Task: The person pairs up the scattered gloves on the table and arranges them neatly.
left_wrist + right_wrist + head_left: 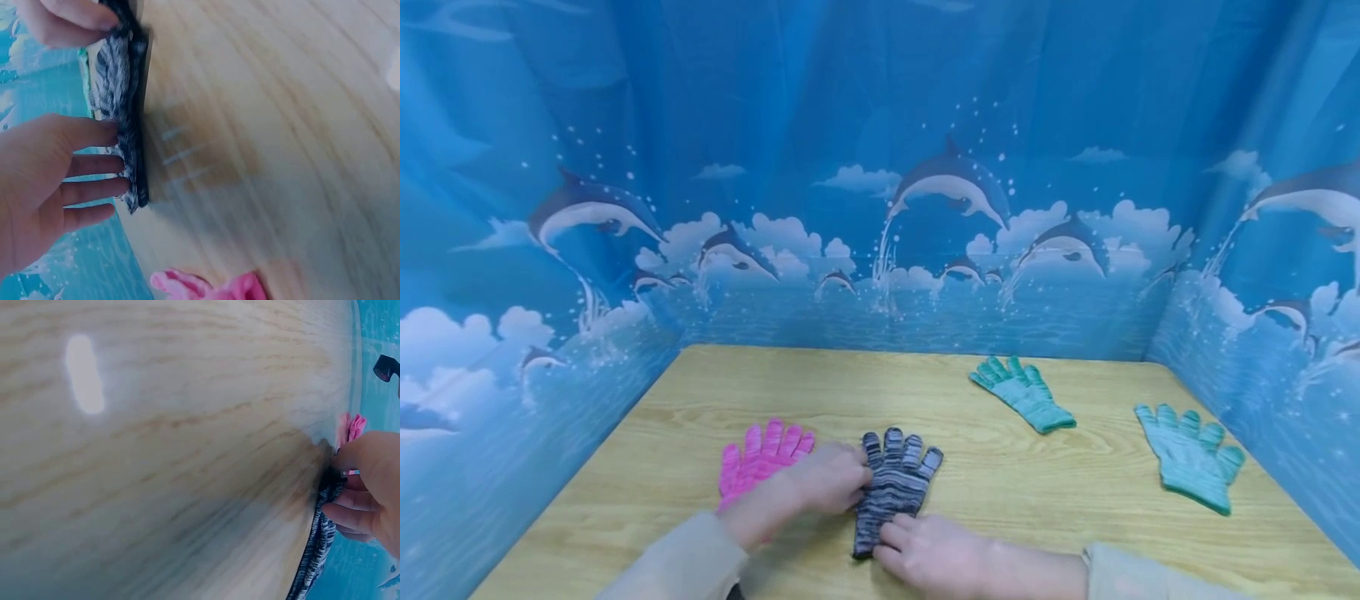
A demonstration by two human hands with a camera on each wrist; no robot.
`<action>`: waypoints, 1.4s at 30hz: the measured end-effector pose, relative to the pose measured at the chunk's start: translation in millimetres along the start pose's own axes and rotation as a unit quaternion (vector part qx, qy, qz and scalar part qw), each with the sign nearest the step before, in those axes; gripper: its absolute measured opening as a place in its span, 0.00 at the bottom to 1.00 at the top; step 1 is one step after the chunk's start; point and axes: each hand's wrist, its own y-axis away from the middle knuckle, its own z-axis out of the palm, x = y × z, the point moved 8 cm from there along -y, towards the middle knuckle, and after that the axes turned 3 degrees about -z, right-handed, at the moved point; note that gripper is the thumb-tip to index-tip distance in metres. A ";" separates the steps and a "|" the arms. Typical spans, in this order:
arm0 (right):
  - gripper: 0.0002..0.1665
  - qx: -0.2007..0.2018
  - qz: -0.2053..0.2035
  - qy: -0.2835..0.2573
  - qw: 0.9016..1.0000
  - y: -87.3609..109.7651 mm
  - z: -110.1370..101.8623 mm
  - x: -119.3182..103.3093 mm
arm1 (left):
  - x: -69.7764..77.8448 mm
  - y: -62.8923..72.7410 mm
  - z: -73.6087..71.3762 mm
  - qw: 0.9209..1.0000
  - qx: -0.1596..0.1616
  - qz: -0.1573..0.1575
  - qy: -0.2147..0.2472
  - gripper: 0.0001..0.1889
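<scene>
A black-and-grey knit glove [891, 492] lies on the table in front of me, fingers pointing away. My left hand [831, 477] touches its left edge; in the left wrist view the fingers [97, 187] look fairly straight against the fabric. At the cuff, my right hand [936, 550] pinches the lower right edge between thumb and fingers, as the right wrist view of the glove [319, 550] also shows. Beside my left forearm lies a pink glove [763, 454], partly covered by that arm.
Two green gloves lie apart on the right: one green glove [1026, 396] toward the back, another green glove [1195, 458] near the right edge. The wood-grain table [820, 379] is bordered by a blue dolphin-print curtain [820, 317] at the back and sides.
</scene>
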 end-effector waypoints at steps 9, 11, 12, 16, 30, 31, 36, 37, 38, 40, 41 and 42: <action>0.13 0.008 -0.036 0.100 0.994 -3.2 1.8 -8.8 | 2.2 -1.5 7.6 0.999 -0.030 -0.023 0.011 0.04; 0.14 0.013 -0.036 0.100 0.994 -2.9 1.2 -8.3 | 2.0 -1.8 7.5 0.999 -0.033 -0.029 0.007 0.03; 0.13 0.019 -0.030 0.088 0.995 -2.6 0.1 -6.8 | 2.3 -2.0 6.9 0.999 -0.035 -0.032 0.001 0.03; 0.11 0.063 -0.005 0.038 0.997 0.7 -8.0 4.4 | 5.2 -2.6 2.1 0.998 -0.035 -0.049 -0.023 0.04; 0.07 0.114 0.082 -0.009 0.990 32.7 -3.4 76.2 | 21.0 -5.7 -5.0 0.996 -0.038 -0.081 0.007 0.12; 0.06 0.104 0.110 -0.021 0.988 34.5 -0.7 83.9 | 22.3 -5.9 -4.8 0.996 -0.041 -0.078 0.004 0.11; 0.06 0.050 0.228 -0.073 0.970 43.8 14.0 113.9 | 28.2 -5.5 -0.4 0.996 -0.051 -0.065 -0.017 0.13; 0.06 0.038 0.247 -0.078 0.965 45.3 17.4 117.8 | 29.0 -5.2 0.8 0.996 -0.054 -0.064 -0.021 0.13; 0.07 0.027 0.265 -0.081 0.961 46.8 20.3 121.2 | 29.5 -5.0 1.6 0.996 -0.054 -0.065 -0.023 0.13; 0.09 0.007 0.293 -0.083 0.952 49.5 25.4 126.3 | 30.2 -5.2 1.7 0.996 -0.056 -0.068 -0.029 0.13; 0.10 0.001 0.305 -0.085 0.949 50.6 27.5 128.4 | 31.0 -5.6 0.7 0.996 -0.055 -0.066 -0.035 0.13; 0.11 -0.006 0.316 -0.084 0.945 51.9 30.0 130.5 | 32.6 -6.1 -0.5 0.996 -0.057 -0.061 -0.042 0.13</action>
